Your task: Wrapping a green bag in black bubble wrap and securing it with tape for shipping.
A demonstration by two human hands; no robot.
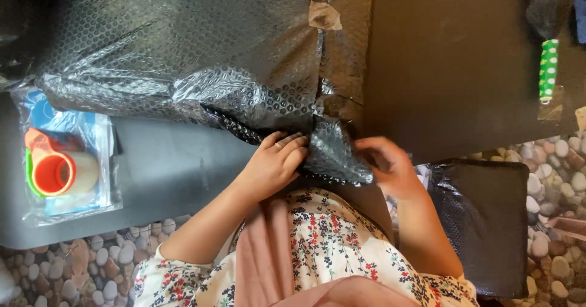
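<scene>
Bubble wrap (201,57), black, large sheet: lies crumpled over a dark flat item on the tabletop (165,173), covering the far left and centre of the scene. One corner is drawn down to the near edge, between the two hands.

Left hand (271,163): rests on the near corner of the bubble wrap, fingers (287,145) curled and pressing its folded edge.

Right hand (390,166): just right of the same corner, fingers bent and pinching the gathered wrap; blurred, so the exact grip cannot be told.

Tape piece (323,15), brownish: stuck on the wrap at the far centre.

Tape roll on an orange dispenser (58,171): at the left, lying on a clear plastic bag (91,130) with blue contents, well apart from the hands.

Dark flat board (458,69): far right, partly under the wrap.

Green handle with white dots (548,69): far right, on the board.

Black padded package (488,221): near right, beside the right forearm.

Pebble-patterned floor (73,270): visible at the near left and the right.

Clothing: floral white garment with a pink scarf (262,258), near centre.
</scene>
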